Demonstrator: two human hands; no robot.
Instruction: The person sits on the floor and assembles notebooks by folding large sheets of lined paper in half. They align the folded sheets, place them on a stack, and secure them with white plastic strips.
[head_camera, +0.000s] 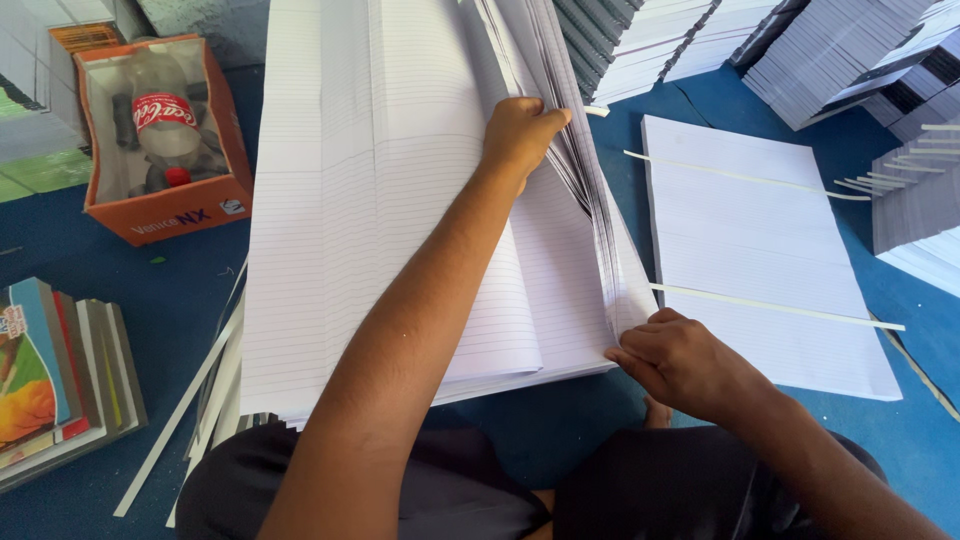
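A large stack of white ruled paper sheets lies on the blue floor in front of me. My left hand reaches across it and grips a fanned bundle of sheets near the far right edge. My right hand pinches the near corner of the same bundle at the stack's right edge. The sheets between my hands are lifted and curled up on edge.
A second ruled stack with thin paper strips lies to the right. An orange cardboard box holding a plastic bottle stands at upper left. Colourful book covers lie at left. Bound paper piles line the back.
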